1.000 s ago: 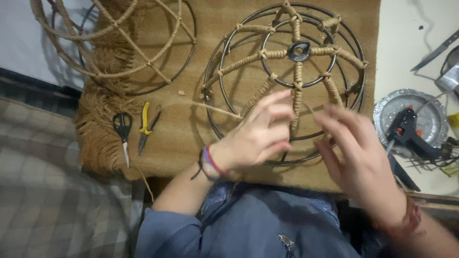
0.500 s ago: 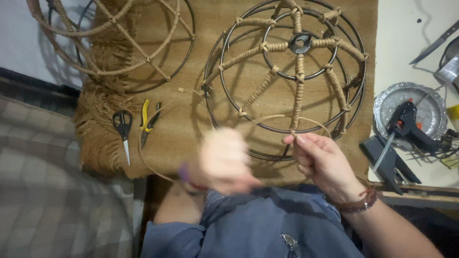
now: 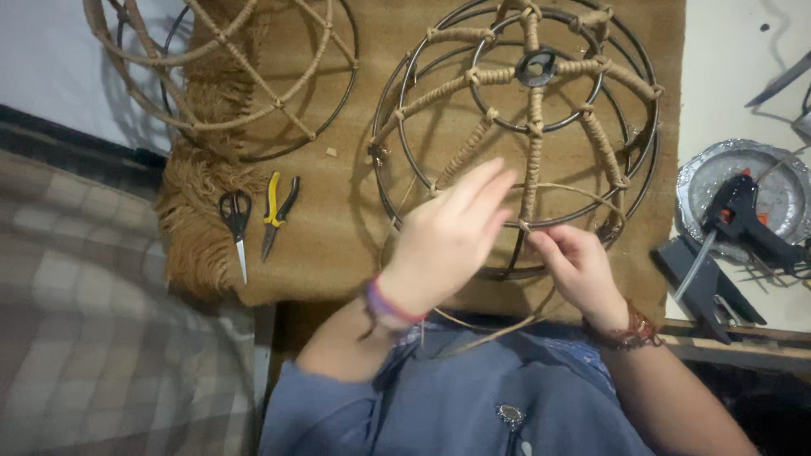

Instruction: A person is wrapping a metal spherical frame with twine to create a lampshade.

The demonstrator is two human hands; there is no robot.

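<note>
Left hand (image 3: pixel 448 241) has risen over wire frame (image 3: pixel 517 127); right hand (image 3: pixel 579 266) stays.

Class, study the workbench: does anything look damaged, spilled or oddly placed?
Nothing stands out. The wire frame is only part-wrapped in cord, work in progress under both hands. Scissors and pliers lie neatly on the burlap mat.

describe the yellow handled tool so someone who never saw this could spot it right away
Start at the brown burlap mat covering the work surface, and go to its frayed left edge, below the upper-left wire frame. Two small tools lie side by side there: the pliers on the right, the scissors on the left. The pliers have bright yellow handles; the scissors have black loop handles and a pale blade.
</note>
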